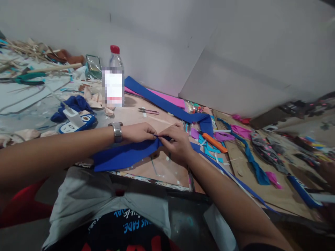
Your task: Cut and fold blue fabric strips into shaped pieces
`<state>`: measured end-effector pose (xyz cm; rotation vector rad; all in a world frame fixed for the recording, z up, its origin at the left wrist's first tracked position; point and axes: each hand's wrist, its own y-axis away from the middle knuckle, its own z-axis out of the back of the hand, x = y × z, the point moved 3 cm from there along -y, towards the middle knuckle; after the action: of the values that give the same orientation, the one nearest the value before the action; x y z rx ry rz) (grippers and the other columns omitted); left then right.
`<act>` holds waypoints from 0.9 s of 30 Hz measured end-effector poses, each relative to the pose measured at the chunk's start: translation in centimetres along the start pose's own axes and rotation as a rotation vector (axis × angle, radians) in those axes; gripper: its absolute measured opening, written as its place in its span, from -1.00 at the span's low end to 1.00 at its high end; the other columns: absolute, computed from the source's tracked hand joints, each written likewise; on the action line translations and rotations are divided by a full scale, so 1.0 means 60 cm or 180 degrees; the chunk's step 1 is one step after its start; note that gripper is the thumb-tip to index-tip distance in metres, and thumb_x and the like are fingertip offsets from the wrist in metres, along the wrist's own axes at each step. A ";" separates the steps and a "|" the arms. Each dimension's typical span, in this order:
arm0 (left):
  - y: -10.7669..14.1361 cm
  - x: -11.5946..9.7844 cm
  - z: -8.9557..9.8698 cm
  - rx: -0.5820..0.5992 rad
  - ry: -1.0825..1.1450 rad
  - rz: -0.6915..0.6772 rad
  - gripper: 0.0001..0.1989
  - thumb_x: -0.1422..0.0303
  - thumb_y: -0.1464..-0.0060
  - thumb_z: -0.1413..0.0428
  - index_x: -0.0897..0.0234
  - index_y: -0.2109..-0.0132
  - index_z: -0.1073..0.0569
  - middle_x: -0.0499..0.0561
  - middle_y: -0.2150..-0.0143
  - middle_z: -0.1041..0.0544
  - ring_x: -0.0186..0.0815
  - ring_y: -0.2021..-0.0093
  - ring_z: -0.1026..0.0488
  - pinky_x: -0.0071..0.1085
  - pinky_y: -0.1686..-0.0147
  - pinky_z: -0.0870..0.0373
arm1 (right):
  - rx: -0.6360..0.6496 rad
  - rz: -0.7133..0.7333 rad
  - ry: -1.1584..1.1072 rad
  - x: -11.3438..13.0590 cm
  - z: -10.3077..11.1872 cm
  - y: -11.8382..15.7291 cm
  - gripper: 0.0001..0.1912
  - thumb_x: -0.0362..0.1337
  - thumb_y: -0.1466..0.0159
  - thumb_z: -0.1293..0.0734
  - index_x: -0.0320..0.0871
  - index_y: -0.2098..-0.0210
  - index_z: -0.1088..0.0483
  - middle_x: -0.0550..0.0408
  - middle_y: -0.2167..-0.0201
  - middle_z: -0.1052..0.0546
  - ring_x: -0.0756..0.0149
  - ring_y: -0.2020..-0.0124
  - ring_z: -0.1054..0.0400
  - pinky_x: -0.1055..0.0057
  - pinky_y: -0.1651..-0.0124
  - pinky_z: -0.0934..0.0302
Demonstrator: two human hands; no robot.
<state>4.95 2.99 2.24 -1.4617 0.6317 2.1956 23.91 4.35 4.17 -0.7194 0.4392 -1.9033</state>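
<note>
A long strip of blue fabric (125, 155) lies along the front of the table, its wide end hanging at the near edge on the left. My left hand (140, 132), below a metal wristwatch (117, 132), pinches the strip near its middle. Right beside it, my right hand (176, 141) also pinches the strip, with fingertips almost touching the left ones. The fabric is gathered between the two hands, and a narrow part runs off to the right under my right forearm. Behind the hands lies a pair of thread snips (148, 111).
A bottle with a red cap (114, 49) stands at the back left. Another blue strip (162, 101) lies over pink fabric by the wall. An orange cutter (214, 142) sits among scraps on the right. A power strip (77, 123) and green-handled pliers (30, 78) lie left.
</note>
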 end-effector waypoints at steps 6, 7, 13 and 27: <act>0.016 0.000 -0.013 -0.0002 0.1196 0.0422 -0.84 0.32 0.03 -0.17 0.32 0.31 -0.54 -0.05 0.42 -0.50 -0.39 0.46 -0.35 -0.44 0.34 -0.30 | 0.0221 0.0170 -0.0064 0.007 0.000 0.000 -0.91 -0.35 -0.38 -0.38 -0.06 0.19 -0.55 0.12 0.27 -0.71 0.24 0.22 -0.56 0.09 -0.10 -0.07; 0.017 -0.002 -0.011 -0.0070 0.1145 0.0344 -0.85 0.31 0.00 -0.18 0.32 0.33 -0.55 -0.02 0.39 -0.53 -0.37 0.41 -0.38 -0.43 0.30 -0.33 | 0.0225 0.0204 -0.0069 0.008 0.000 0.000 -0.90 -0.35 -0.38 -0.37 -0.06 0.19 -0.55 0.12 0.27 -0.71 0.24 0.22 -0.56 0.09 -0.10 -0.06; 0.019 0.001 -0.003 -0.0123 0.0643 0.0078 -0.69 0.17 -0.22 -0.13 0.33 0.31 -0.57 -0.05 0.39 -0.49 -0.37 0.37 -0.32 -0.42 0.27 -0.26 | 0.0150 0.0160 -0.0023 0.010 0.001 -0.001 -0.92 -0.31 -0.40 -0.38 -0.06 0.19 -0.56 0.13 0.28 -0.72 0.27 0.25 -0.56 0.08 -0.12 -0.06; 0.031 -0.003 -0.014 0.0216 0.0061 -0.0048 -0.75 0.24 -0.22 -0.05 0.31 0.31 -0.48 -0.08 0.41 -0.42 -0.37 0.40 -0.27 -0.44 0.33 -0.25 | 0.0375 0.0005 -0.0025 0.020 -0.004 -0.003 -0.92 -0.27 -0.41 -0.39 -0.09 0.23 -0.52 0.14 0.33 -0.68 0.28 0.30 -0.50 0.06 -0.20 0.00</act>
<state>4.55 0.95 2.36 -1.4500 0.6925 2.1301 23.27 3.34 4.43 -0.6483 0.3195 -1.9072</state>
